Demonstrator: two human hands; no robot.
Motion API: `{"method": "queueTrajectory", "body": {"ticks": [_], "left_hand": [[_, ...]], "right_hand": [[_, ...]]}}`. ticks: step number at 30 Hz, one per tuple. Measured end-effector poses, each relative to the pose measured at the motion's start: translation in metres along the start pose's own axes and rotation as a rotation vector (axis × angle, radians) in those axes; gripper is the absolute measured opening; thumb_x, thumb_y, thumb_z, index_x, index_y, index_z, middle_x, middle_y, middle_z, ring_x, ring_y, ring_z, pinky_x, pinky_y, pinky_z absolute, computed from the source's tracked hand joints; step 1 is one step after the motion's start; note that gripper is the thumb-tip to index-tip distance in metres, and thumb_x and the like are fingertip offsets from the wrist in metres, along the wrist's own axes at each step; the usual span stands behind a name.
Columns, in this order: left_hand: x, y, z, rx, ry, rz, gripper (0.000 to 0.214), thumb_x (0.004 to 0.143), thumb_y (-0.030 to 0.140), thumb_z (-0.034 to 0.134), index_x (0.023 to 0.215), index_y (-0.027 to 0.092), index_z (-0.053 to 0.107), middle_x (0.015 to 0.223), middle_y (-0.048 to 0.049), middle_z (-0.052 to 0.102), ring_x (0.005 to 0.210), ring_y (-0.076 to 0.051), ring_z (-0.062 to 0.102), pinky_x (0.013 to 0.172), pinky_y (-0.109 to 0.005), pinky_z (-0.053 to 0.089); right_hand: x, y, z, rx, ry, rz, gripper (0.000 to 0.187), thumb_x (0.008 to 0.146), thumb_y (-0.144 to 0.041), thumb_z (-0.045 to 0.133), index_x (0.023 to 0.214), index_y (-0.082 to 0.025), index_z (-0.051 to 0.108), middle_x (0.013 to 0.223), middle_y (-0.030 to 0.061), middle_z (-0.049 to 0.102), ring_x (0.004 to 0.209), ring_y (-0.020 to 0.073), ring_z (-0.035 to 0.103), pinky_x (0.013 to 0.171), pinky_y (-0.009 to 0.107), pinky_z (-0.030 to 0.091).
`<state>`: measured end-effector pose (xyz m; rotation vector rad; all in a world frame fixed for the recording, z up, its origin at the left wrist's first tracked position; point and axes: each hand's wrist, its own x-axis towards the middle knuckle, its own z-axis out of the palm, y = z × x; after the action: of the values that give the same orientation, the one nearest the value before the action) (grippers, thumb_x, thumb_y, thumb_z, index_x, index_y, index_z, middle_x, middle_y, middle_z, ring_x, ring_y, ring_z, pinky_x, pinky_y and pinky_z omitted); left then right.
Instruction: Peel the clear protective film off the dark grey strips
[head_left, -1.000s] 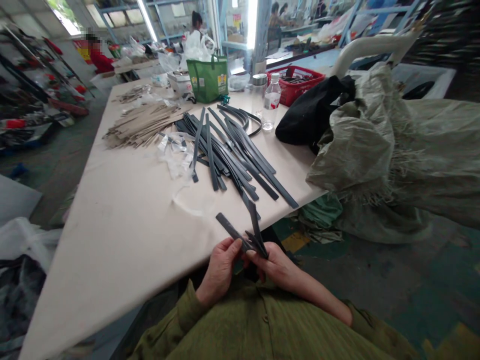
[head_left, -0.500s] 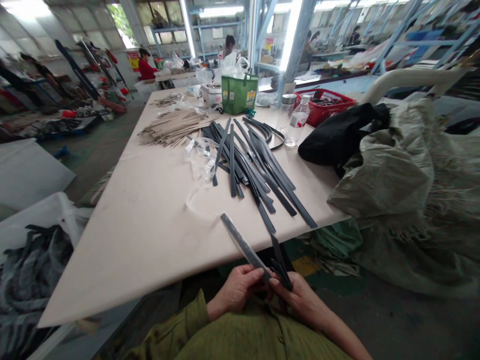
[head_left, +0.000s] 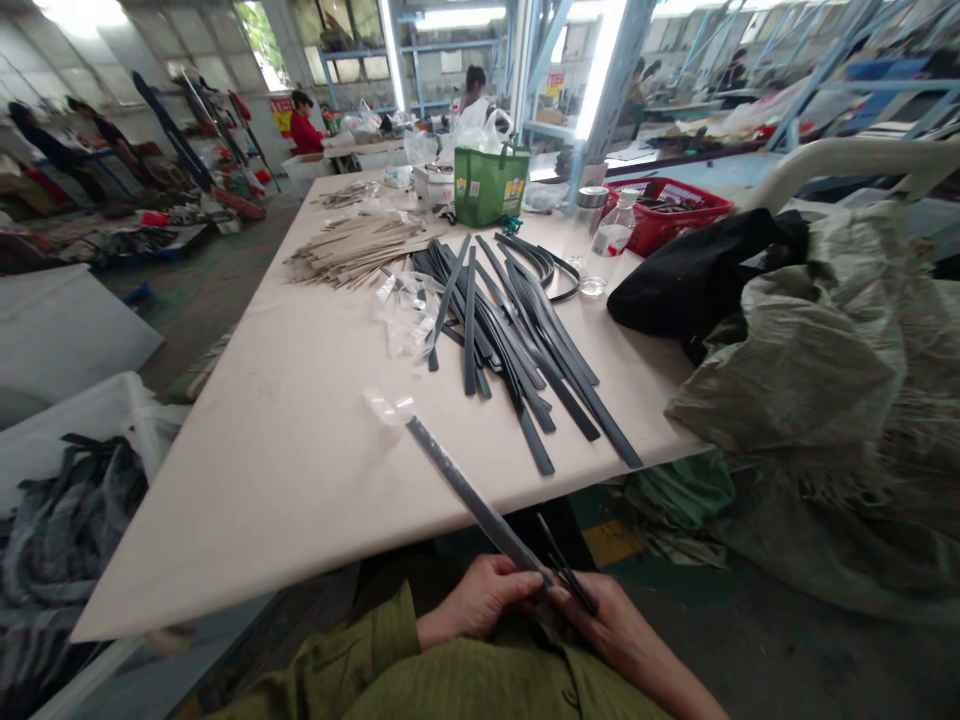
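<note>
- Grey strip (head_left: 469, 487): near end pinched by left hand (head_left: 484, 598), far end ahead-left over the surface (head_left: 247, 470); some fingers hidden.
- Right hand (head_left: 611, 620), just beside, closed round thin dark pieces (head_left: 574, 577), hard to identify.
- Strip pile (head_left: 495, 335) beyond both hands, lower layers covered.
- Far left of them, white bin (head_left: 90, 412), cut off.

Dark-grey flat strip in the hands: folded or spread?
Spread along its visible length: the dark-grey flat strip runs nearly straight from the left hand out over the pale table. Near end hidden; cannot tell there.
</note>
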<state>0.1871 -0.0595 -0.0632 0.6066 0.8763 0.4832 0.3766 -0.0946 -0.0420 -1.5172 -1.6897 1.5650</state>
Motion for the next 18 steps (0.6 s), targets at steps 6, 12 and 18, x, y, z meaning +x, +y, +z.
{"method": "queueTrajectory", "body": {"ticks": [6, 12, 18], "left_hand": [[0.008, -0.012, -0.006, 0.122, 0.083, 0.002, 0.039, 0.061, 0.043, 0.082, 0.087, 0.014, 0.081, 0.082, -0.0101, 0.075, 0.075, -0.021, 0.064, 0.072, -0.031, 0.046], [0.012, -0.019, 0.0, 0.086, -0.016, 0.019, 0.039, 0.059, 0.044, 0.084, 0.083, 0.013, 0.081, 0.078, -0.0091, 0.074, 0.075, -0.023, 0.064, 0.078, -0.034, 0.048], [0.011, -0.016, -0.002, 0.102, 0.021, 0.045, 0.042, 0.058, 0.044, 0.084, 0.084, 0.011, 0.08, 0.08, -0.0094, 0.074, 0.077, -0.023, 0.065, 0.082, -0.036, 0.048]], "right_hand": [[-0.055, 0.047, -0.013, 0.027, 0.036, 0.17, 0.057, 0.087, -0.075, 0.039, 0.07, -0.022, 0.051, 0.068, 0.0007, 0.047, 0.065, 0.0205, 0.046, 0.061, 0.028, 0.041], [-0.025, 0.05, 0.001, -0.064, 0.035, 0.076, 0.06, 0.088, -0.075, 0.036, 0.067, -0.021, 0.052, 0.064, 0.0012, 0.051, 0.062, 0.0205, 0.049, 0.059, 0.029, 0.04], [-0.023, 0.049, -0.003, -0.019, 0.069, 0.016, 0.062, 0.087, -0.073, 0.044, 0.072, -0.017, 0.065, 0.065, 0.0012, 0.057, 0.06, 0.0175, 0.052, 0.056, 0.022, 0.044]]}}
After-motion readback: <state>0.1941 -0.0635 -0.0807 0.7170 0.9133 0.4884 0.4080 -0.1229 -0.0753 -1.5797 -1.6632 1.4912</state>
